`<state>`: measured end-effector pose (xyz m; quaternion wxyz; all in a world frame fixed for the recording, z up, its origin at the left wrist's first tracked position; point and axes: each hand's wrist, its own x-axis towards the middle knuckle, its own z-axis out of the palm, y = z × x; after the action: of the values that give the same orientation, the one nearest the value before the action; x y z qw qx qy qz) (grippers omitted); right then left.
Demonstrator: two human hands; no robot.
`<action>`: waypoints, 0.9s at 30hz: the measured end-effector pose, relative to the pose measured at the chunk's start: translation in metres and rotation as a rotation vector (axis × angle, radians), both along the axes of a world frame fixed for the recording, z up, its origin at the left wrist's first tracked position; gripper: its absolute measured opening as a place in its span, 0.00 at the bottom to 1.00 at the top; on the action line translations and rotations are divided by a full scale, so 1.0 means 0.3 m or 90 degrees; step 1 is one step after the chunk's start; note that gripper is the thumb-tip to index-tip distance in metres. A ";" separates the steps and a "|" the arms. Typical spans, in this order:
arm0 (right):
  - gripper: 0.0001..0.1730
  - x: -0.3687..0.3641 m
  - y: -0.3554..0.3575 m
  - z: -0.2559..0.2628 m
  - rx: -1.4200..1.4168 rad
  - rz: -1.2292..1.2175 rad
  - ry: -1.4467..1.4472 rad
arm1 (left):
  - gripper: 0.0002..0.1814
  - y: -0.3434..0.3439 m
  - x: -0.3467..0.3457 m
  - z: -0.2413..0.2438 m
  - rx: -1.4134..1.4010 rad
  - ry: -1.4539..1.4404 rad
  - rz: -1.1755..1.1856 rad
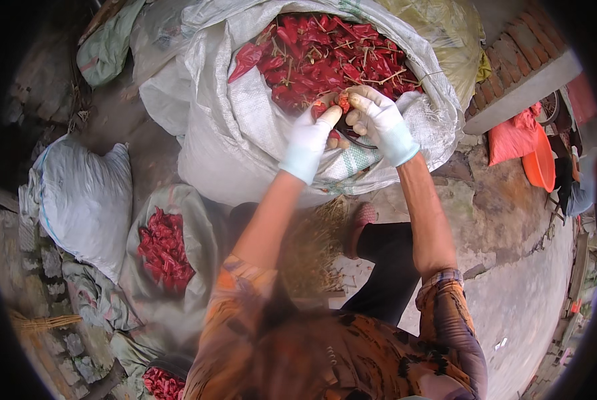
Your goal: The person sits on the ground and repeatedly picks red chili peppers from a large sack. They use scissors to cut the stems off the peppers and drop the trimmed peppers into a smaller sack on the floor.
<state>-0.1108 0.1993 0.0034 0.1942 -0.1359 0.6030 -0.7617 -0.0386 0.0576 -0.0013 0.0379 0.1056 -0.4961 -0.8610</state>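
Observation:
A large white woven sack (238,145) stands before me with its mouth rolled down, full of dried red chili peppers (323,55) with pale stems. Over its near rim, my left hand (312,131) in a white glove with pale blue cuff pinches a red chili piece (318,108). My right hand (378,117), gloved alike, grips an orange-red, shrivelled chili piece (344,102) between thumb and fingers. The two hands nearly touch. Just below them shows a thin dark curved object (357,142), partly hidden, whose kind I cannot tell.
To the left stand a stuffed white sack (88,195) and an open sack (198,220) of red chilies. A brick pillar (518,47), a red bag (512,137) and an orange basin (539,162) are at right. Beyond them sits another person (581,185), partly cut off.

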 end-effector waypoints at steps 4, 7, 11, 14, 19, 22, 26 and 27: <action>0.13 0.003 -0.002 -0.011 0.221 -0.082 0.258 | 0.15 -0.013 -0.009 -0.017 -0.029 -0.014 -0.009; 0.14 0.005 0.005 0.009 0.262 -0.125 0.306 | 0.14 -0.016 0.000 -0.022 -0.089 -0.011 0.041; 0.16 0.037 0.023 0.063 0.231 -0.026 0.095 | 0.14 -0.015 -0.002 -0.057 -0.321 0.090 0.082; 0.14 0.061 0.012 0.053 0.269 -0.029 0.145 | 0.14 0.024 0.013 -0.023 -0.409 0.052 0.088; 0.13 0.074 0.002 0.053 0.243 -0.022 0.165 | 0.14 -0.001 0.012 -0.036 -0.222 0.069 0.043; 0.14 0.079 0.000 0.034 0.299 -0.061 0.252 | 0.14 -0.011 0.011 -0.045 -0.211 0.053 -0.004; 0.17 0.067 0.023 0.022 0.387 -0.066 0.298 | 0.13 -0.004 0.022 -0.034 -0.169 0.063 -0.027; 0.18 0.072 0.024 0.032 0.380 -0.015 0.237 | 0.12 -0.009 0.029 -0.032 -0.172 0.064 -0.024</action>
<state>-0.0892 0.2065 0.0132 0.1033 -0.2030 0.8256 -0.5162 -0.0298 0.0550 -0.0109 0.0606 0.0468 -0.6068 -0.7912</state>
